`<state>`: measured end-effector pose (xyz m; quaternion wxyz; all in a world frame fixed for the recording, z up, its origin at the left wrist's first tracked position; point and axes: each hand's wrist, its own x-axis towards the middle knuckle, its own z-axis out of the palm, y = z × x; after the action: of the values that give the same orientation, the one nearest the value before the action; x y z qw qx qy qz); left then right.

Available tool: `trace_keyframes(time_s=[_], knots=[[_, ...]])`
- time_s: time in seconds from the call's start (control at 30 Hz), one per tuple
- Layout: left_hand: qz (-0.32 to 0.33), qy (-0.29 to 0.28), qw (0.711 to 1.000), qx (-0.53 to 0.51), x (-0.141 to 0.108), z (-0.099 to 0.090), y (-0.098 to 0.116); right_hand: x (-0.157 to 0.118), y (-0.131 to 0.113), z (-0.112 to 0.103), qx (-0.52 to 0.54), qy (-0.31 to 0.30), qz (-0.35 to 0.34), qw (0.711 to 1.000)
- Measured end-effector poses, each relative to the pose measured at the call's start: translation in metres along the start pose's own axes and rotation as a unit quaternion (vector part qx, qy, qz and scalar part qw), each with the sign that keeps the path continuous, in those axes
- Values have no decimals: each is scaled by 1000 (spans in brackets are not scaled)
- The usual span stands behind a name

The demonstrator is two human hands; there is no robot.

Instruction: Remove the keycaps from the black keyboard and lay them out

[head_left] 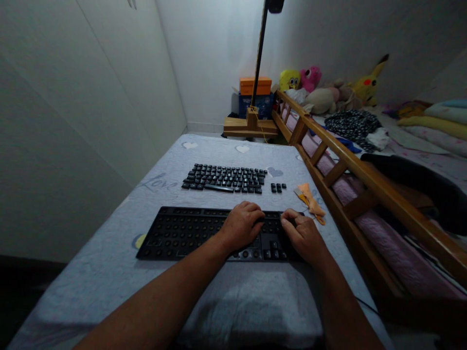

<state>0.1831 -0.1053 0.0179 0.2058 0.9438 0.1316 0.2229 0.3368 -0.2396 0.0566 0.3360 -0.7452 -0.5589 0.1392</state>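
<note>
A black keyboard (175,232) lies on the cloth-covered table, most of its key sockets bare. Caps sit on the arrow keys (275,253) near its right end. My left hand (242,223) rests on the keyboard right of the middle, fingers curled together at the upper key rows; what they hold, if anything, is hidden. Over the number pad end, my right hand (301,233) is closed with thumb and forefinger pinched; anything between them is too small to make out. Behind the keyboard, loose black keycaps (228,177) lie in rows, with a small group of keycaps (278,187) to their right.
An orange cloth-like item (310,199) lies right of the keyboard. A wooden bed rail (339,160) runs along the table's right side. Beyond the far edge stands a pole on a wooden base (251,127), with boxes (255,86) behind. A white cabinet (83,112) borders the left.
</note>
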Motion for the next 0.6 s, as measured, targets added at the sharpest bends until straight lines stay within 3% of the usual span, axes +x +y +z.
trace_keyframes(time_s=[0.37,0.6], knots=[[5,8,1000,-3,0,3,-2,13,0,-22,-50,-185,10,981],[8,8,1000,-6,0,1,-2,14,13,-18,-64,-147,-3,987]])
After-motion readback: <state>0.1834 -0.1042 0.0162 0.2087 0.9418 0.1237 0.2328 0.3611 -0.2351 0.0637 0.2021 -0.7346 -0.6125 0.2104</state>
